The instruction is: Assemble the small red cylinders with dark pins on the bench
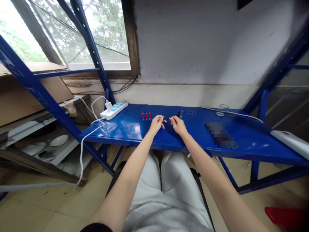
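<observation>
Over the middle of the blue table, my left hand and my right hand face each other. A thin black rod spans the gap between them, its ends pinched in the fingertips of both hands; its exact kind is too small to make out. Left of my left hand, three small red tubes stand upright in a row. Just beyond my right hand are a small black cylinder and a little clear piece. Several tiny metallic parts lie in a line further right.
The blue table has a white power strip at its left end, with a plug and cables. A clear glass lies at the back right, a blurred-out dark object before it. A white object is at the right edge.
</observation>
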Demonstrator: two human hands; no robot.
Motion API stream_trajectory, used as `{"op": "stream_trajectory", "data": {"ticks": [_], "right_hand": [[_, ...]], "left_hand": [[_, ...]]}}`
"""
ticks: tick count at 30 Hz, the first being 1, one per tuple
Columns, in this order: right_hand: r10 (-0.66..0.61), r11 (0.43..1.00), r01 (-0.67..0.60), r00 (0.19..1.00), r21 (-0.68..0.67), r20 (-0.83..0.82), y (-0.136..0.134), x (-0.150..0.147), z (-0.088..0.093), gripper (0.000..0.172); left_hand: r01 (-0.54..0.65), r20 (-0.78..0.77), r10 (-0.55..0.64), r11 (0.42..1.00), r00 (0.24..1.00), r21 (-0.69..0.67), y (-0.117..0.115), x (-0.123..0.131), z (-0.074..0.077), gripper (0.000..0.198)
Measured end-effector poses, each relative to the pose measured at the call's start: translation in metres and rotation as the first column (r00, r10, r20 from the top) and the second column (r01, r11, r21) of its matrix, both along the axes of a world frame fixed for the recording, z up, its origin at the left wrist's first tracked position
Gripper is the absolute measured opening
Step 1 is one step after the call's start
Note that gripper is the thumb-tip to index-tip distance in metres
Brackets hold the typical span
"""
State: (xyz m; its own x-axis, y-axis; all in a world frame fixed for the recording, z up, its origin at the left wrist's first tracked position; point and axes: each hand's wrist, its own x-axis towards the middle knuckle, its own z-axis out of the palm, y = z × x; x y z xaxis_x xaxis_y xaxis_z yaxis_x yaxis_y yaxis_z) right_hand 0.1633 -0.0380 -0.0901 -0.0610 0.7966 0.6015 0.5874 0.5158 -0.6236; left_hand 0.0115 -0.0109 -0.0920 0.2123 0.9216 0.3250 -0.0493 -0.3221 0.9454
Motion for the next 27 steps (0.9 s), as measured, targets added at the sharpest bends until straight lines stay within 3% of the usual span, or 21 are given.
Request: {"op": "stream_trajectory", "data": {"ticks": [21,27], "right_hand": [[-0.046,0.995,0.028,0.981,0.095,0.188,-0.0013,-0.0057,0.0003,0.029],[-0.056,0.998,0.054,0.989,0.018,0.139,-0.0002,0.0022,-0.0019,0.031]], "left_hand": [[-0.124,0.068,0.13,0.988,0.989,-0.09,0.0029,-0.0051,0.0024,0.016],[-0.254,0.11,0.273,0.955,0.956,-0.155,0.0045,-0.0087,0.0029,0.015]]}}
